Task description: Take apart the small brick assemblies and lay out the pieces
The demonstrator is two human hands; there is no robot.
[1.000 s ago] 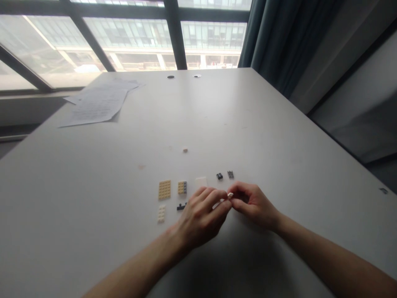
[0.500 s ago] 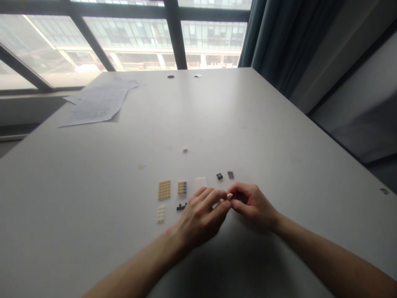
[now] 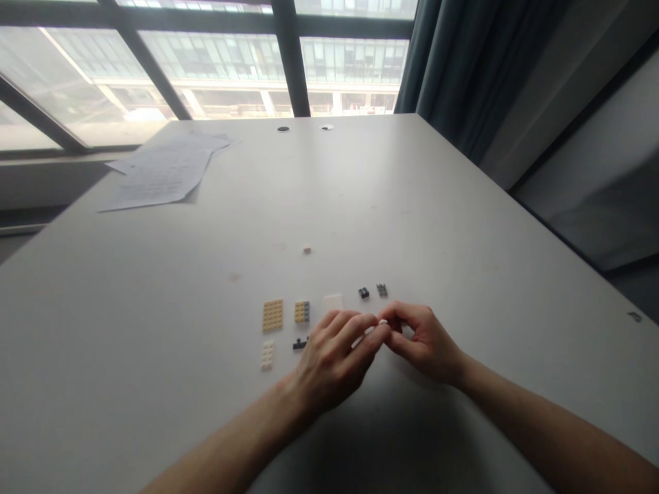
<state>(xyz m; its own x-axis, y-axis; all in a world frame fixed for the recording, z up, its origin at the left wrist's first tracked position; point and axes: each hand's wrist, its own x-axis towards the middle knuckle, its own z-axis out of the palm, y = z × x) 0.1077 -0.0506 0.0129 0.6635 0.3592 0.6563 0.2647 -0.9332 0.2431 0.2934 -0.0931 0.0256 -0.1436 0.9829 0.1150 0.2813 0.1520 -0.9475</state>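
Fingertips of my left hand and my right hand meet around a small white building brick, both closed on it and covering most of it. Left of my left hand lie a tan studded plate, a tan and grey brick and a white studded plate. A dark grey piece with knobs is partly covered by my left hand. Just beyond that hand is a flat white piece. A black brick and a grey piece lie beyond my fingertips.
A lone small pale piece sits farther out on the white table. Printed paper sheets lie at the far left. Two round holes are near the table's far edge, below the window; a dark curtain hangs at the right.
The small white brick has turned slightly between my fingertips, and less of it shows. My left fingertips have shifted a little to the right. The loose pieces lie as before.
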